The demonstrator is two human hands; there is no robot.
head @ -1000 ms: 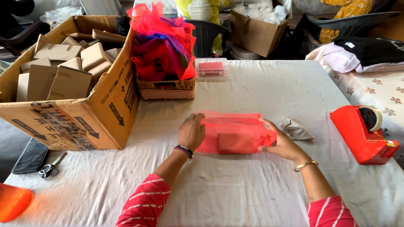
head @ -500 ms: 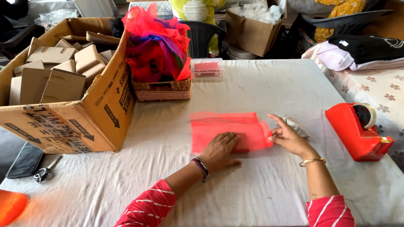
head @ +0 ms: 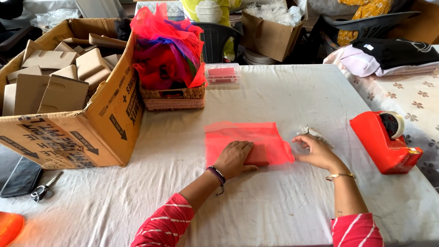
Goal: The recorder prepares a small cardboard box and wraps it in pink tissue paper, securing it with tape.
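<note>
On the white tablecloth: left hand flat, pressing a small box under red tissue sheet. Right hand loosely open at the sheet's right edge. Wrapping step; folding that edge over likely follows.

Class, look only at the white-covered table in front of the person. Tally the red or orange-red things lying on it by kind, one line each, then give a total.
Translucent red sheet under the left hand: 1
Red tape dispenser at the right: 1
Clear box of red items by the basket: 1
Orange thing at the bottom left corner: 1
Total: 4
</note>
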